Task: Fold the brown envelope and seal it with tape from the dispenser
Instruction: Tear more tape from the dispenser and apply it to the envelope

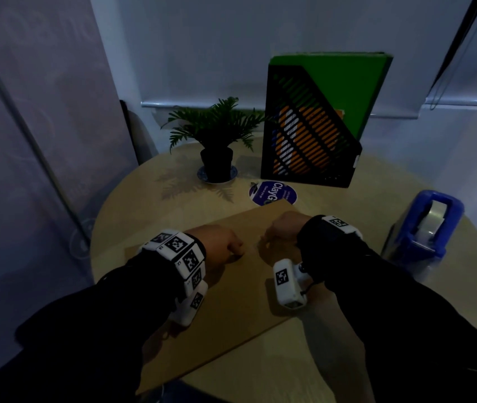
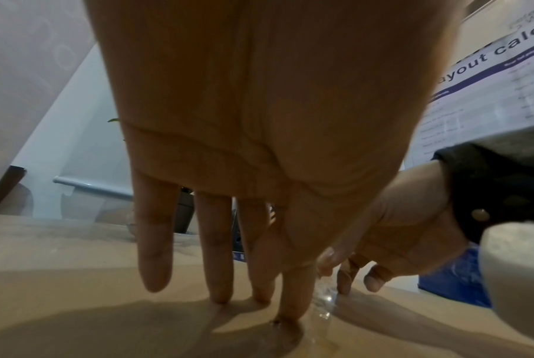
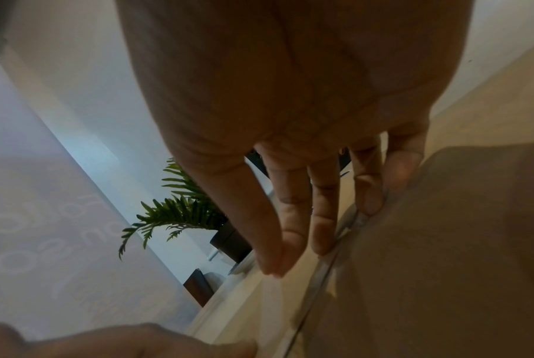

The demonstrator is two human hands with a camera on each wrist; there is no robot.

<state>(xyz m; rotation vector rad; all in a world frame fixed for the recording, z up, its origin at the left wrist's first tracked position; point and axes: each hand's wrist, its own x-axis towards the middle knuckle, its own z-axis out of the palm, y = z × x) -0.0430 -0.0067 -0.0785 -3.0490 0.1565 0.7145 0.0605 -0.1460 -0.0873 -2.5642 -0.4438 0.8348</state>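
The brown envelope [image 1: 231, 301] lies flat on the round table [image 1: 347, 359]. Both hands rest on its middle, close together. My left hand [image 1: 222, 245] presses straight fingers [image 2: 219, 278] down on the paper [image 2: 76, 302]. A strip of clear tape [image 2: 322, 305] lies just beside its index finger. My right hand [image 1: 281, 231] touches the strip with extended fingertips [image 3: 321, 237]; in the right wrist view the tape [image 3: 327, 268] runs along a seam of the envelope [image 3: 443, 242]. The blue tape dispenser [image 1: 429, 228] stands at the right edge of the table, apart from both hands.
A potted plant [image 1: 217, 158] and a black file holder with a green folder [image 1: 310, 132] stand at the back. A round purple sticker [image 1: 272, 193] lies just beyond the envelope. The envelope's near corner overhangs the table's front edge.
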